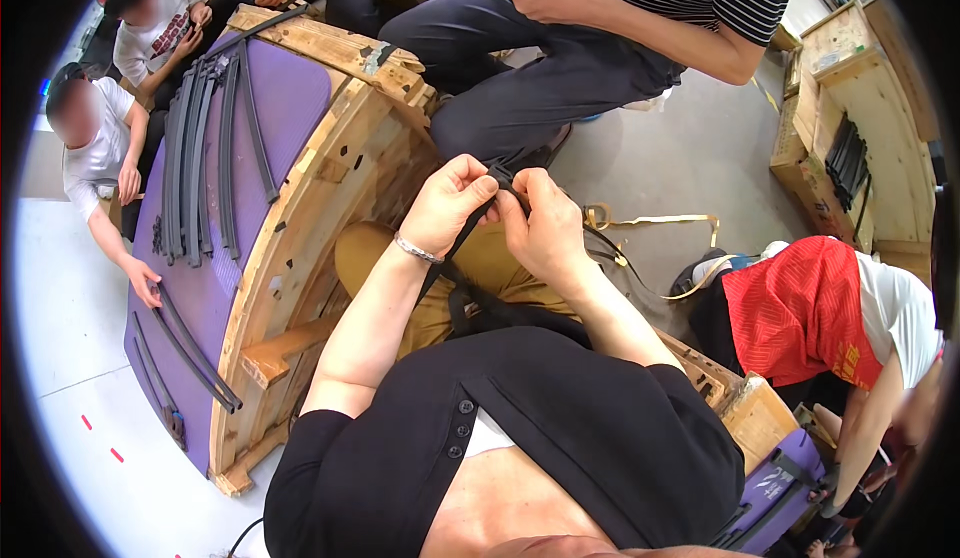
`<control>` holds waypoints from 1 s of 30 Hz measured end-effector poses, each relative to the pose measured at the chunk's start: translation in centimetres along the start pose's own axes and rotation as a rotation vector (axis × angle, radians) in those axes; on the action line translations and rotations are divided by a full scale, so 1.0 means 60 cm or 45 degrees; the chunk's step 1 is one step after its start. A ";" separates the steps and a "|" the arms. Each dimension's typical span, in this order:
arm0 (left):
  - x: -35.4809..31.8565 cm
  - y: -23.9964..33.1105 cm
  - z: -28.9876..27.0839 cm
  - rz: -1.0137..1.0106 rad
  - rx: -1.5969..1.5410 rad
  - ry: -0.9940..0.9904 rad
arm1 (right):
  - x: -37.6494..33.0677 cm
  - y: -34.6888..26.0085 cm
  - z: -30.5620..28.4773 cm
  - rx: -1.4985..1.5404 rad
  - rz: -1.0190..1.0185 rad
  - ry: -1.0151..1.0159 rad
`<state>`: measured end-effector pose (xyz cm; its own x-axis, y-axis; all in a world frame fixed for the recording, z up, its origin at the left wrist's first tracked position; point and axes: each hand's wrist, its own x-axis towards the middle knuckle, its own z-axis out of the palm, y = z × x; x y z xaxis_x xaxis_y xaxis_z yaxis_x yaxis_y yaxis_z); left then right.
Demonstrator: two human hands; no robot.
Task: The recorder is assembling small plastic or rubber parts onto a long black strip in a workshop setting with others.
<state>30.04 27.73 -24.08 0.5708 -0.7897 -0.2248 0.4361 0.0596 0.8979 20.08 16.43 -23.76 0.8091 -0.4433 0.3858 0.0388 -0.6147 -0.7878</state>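
In front of my chest I hold a black rubber-like strip with both hands. My left hand, with a bracelet at its wrist, pinches the strip's upper part between thumb and fingers. Close beside it, my right hand is closed on the same strip, thumb and forefinger at its upper end. The fingertips of both hands nearly meet there. From my hands the strip runs down toward my lap, past my left wrist. Fine detail at the pinched end is too small to make out.
Left of me, a wooden crate carries a purple mat with several black strips. A co-worker's hand touches strips there. Another person's knee is just ahead. A wooden box and a red-vested person are right.
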 end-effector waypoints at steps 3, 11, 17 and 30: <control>0.007 -0.003 -0.005 -0.017 0.020 -0.012 | 0.002 0.004 0.003 -0.023 0.002 0.005; 0.020 -0.017 -0.006 -0.067 0.080 0.067 | 0.018 0.005 -0.014 0.200 0.389 -0.220; 0.027 -0.021 -0.007 -0.098 0.156 0.135 | 0.023 0.019 -0.014 0.559 0.732 -0.361; 0.032 -0.034 -0.017 -0.190 0.147 -0.011 | 0.023 0.053 -0.010 0.864 0.971 -0.456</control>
<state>30.98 26.71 -26.71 0.4995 -0.7897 -0.3563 0.4329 -0.1287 0.8922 20.99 13.45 -25.45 0.8777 -0.2717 -0.3948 -0.3201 0.2806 -0.9049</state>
